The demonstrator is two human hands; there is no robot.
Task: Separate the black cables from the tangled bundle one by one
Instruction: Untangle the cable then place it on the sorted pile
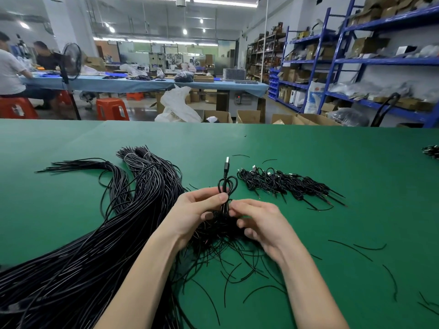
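A big tangled bundle of black cables (pixel 99 238) sprawls over the left of the green table (pixel 332 162), fanning out under my hands. My left hand (pixel 197 210) pinches a single coiled black cable (pixel 226 184) upright, its USB plug pointing up. My right hand (pixel 259 222) pinches the same cable just below the loops, fingers curled at its waist. A row of small coiled cables (pixel 285 184) lies to the right of my hands.
Short black wire offcuts (pixel 351 248) are scattered on the right of the table. Another dark cable heap (pixel 432 151) sits at the far right edge. Beyond the table stand cardboard boxes, orange stools, blue shelving and people at another bench.
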